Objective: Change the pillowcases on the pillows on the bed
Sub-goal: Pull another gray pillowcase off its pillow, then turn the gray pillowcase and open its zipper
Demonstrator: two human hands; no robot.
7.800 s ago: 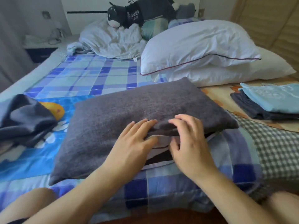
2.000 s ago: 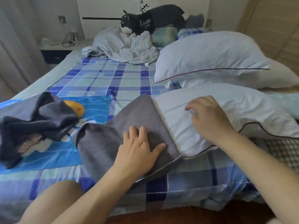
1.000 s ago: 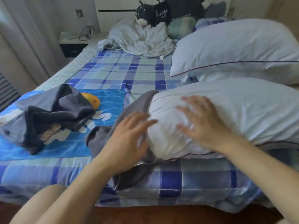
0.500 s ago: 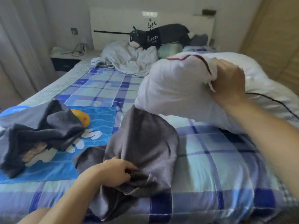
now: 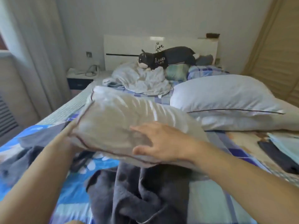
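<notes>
A bare white pillow [image 5: 123,120] with dark piping is lifted off the bed, blurred by motion, left of centre. My left hand [image 5: 70,135] holds its left end and is mostly hidden under it. My right hand [image 5: 161,143] lies on its near side, fingers spread and thumb below the edge. The grey pillowcase [image 5: 139,193] that came off lies crumpled on the bed just below the pillow. Another dark grey pillowcase [image 5: 30,143] lies bunched at the left. Two more white pillows [image 5: 226,96] are stacked at the right.
Folded light blue and dark cloths [image 5: 281,147] lie at the right edge of the bed. A crumpled pale sheet [image 5: 142,81] and a dark plush toy [image 5: 166,58] sit by the headboard. A nightstand [image 5: 80,78] and a curtain stand at the left.
My left hand has let go of the grey pillowcase and taken the pillow's left end. The pillow has swung from the right to the left of centre, with my right hand still on it.
</notes>
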